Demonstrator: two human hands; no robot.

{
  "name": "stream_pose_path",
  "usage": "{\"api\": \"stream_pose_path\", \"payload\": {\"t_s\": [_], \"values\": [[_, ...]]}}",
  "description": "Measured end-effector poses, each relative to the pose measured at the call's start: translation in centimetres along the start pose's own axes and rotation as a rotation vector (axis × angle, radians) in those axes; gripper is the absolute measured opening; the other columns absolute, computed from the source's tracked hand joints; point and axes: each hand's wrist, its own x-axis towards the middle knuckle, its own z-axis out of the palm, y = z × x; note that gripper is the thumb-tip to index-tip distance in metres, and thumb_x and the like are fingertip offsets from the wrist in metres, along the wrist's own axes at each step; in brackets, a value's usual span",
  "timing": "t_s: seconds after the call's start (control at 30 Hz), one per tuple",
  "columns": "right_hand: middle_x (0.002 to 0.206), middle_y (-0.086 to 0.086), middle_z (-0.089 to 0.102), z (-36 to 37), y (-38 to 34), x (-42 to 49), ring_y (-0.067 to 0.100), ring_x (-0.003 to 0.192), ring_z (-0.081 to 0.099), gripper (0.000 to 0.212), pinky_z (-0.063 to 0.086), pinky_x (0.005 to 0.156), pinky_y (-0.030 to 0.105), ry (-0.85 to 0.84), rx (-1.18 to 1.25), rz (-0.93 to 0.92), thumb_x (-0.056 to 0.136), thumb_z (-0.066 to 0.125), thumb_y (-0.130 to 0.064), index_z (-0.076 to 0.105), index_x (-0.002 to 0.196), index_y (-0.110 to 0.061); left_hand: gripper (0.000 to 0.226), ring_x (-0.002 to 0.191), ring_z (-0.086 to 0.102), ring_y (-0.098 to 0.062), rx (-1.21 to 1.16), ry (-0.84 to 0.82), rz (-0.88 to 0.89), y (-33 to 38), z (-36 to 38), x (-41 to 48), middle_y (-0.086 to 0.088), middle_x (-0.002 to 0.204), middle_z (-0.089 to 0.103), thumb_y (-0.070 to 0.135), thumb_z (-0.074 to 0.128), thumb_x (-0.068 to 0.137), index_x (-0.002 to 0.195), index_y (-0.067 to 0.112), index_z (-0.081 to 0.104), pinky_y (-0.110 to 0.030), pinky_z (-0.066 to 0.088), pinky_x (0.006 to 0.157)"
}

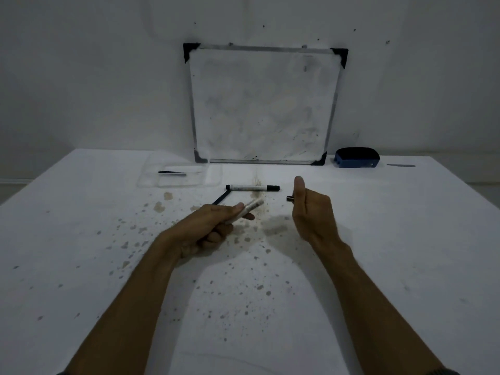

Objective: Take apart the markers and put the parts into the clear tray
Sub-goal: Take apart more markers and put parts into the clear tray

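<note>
there, marker barrel (247, 211) in left hand (213, 228)

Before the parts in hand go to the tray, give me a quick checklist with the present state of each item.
1. Left hand grip on white marker barrel: ok.
2. Right hand holds a small dark part: ok; which part, cannot tell.
3. Clear tray within view, far left: ok.
4. Tray has room, one dark rod inside: ok.
5. Thin black rod lies on the table, not in tray: not ok.
6. Second marker taken apart: not ok.
</note>
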Motion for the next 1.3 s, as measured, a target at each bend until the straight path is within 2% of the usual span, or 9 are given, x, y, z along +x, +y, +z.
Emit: {"api": "stream_pose_path", "payload": {"t_s": [0.2, 0.37, 0.47, 0.6, 0.73, 0.9, 1.03, 1.13, 1.3], "values": [[0.091, -0.001, 0.063, 1.1, 1.8, -1.0, 0.014, 0.084, 0.061, 0.028, 0.049, 0.072, 0.028, -0.269, -0.147, 0.136, 0.103, 0.047, -0.045, 0.054, 0.099, -0.019, 0.028, 0.047, 0.029, -0.007, -0.019, 0.229, 0.171, -0.8, 1.1, 1.6, 0.006, 0.067, 0.048, 0.039, 0.055, 0.106, 0.123, 0.028, 0.074, -0.023, 0.021, 0.044], [0.094, -0.008, 0.067, 0.1, 1.2, -1.0, -0.001, 0.076, 0.055, 0.024, 0.038, 0.067, 0.009, -0.263, -0.164, 0.148, 0.089, 0.073, -0.042, 0.068, 0.097, -0.02, 0.02, 0.055, 0.047, -0.009, 0.112, 0.371, 0.281, -1.4, 2.4, 1.6, -0.002, 0.079, 0.067, 0.034, 0.055, 0.106, 0.121, 0.021, 0.061, -0.017, 0.039, 0.048], [0.103, -0.006, 0.068, -0.3, 1.2, -1.1, 0.008, 0.089, 0.057, 0.022, 0.047, 0.08, 0.023, -0.182, -0.231, 0.115, 0.088, 0.073, -0.045, 0.07, 0.098, -0.025, 0.02, 0.052, 0.055, -0.006, 0.207, 0.396, 0.351, -1.4, 2.8, 1.4, -0.003, 0.08, 0.076, 0.039, 0.063, 0.102, 0.109, 0.021, 0.068, -0.017, 0.043, 0.047], [0.103, -0.016, 0.065, -0.6, -0.6, -0.7, 0.005, 0.086, 0.064, 0.033, 0.047, 0.068, 0.01, -0.179, 0.056, 0.194, 0.096, 0.059, -0.049, 0.062, 0.124, -0.032, 0.02, 0.044, 0.056, -0.008, 0.208, 0.358, 0.371, -1.2, 2.9, 1.2, -0.004, 0.081, 0.08, 0.037, 0.071, 0.096, 0.108, 0.022, 0.075, -0.023, 0.045, 0.042], [0.085, -0.011, 0.073, -0.4, -1.0, -0.7, -0.006, 0.072, 0.065, 0.028, 0.046, 0.062, 0.01, -0.202, 0.128, 0.184, 0.097, 0.06, -0.048, 0.074, 0.105, -0.025, 0.031, 0.053, 0.065, -0.013, 0.176, 0.344, 0.408, -1.0, 3.4, 1.2, -0.004, 0.087, 0.082, 0.04, 0.074, 0.092, 0.121, 0.027, 0.072, -0.029, 0.055, 0.05], [0.081, -0.004, 0.072, -0.1, -1.5, -0.4, 0.006, 0.068, 0.057, 0.028, 0.049, 0.064, 0.019, -0.032, 0.557, 0.484, 0.098, 0.063, -0.04, 0.077, 0.107, -0.018, 0.069, 0.072, 0.072, -0.021, -0.377, 0.396, 0.303, -0.3, 4.3, 2.1, -0.013, 0.09, 0.079, 0.041, 0.082, 0.074, 0.133, 0.013, 0.06, -0.032, 0.062, 0.063], [0.085, -0.001, 0.076, 0.5, -2.7, -1.3, 0.01, 0.072, 0.061, 0.028, 0.055, 0.068, 0.022, -0.116, 0.532, 0.45, 0.097, 0.064, -0.039, 0.076, 0.11, -0.017, 0.036, 0.078, 0.071, -0.023, -0.286, 0.367, 0.355, -1.2, 6.1, 2.4, -0.008, 0.09, 0.078, 0.041, 0.075, 0.086, 0.112, 0.016, 0.073, -0.037, 0.058, 0.067], [0.097, 0.0, 0.078, 0.7, -3.3, -1.3, 0.014, 0.086, 0.07, 0.034, 0.058, 0.078, 0.027, -0.133, 0.54, 0.464, 0.098, 0.058, -0.047, 0.073, 0.112, -0.02, 0.022, 0.076, 0.072, -0.017, -0.233, 0.452, 0.437, -1.0, 6.6, 2.4, -0.005, 0.086, 0.077, 0.029, 0.065, 0.1, 0.106, 0.01, 0.074, -0.028, 0.06, 0.07], [0.124, 0.022, 0.07, -0.6, -2.5, 0.3, 0.03, 0.118, 0.066, 0.064, 0.048, 0.108, 0.039, 0.027, 1.359, 0.863, 0.1, 0.047, -0.056, 0.057, 0.135, -0.003, 0.013, 0.073, 0.074, -0.011, -0.241, 0.507, 0.58, 0.6, 7.0, 1.8, -0.001, 0.082, 0.077, 0.019, 0.059, 0.102, 0.106, 0.014, 0.071, -0.024, 0.061, 0.069]]}}
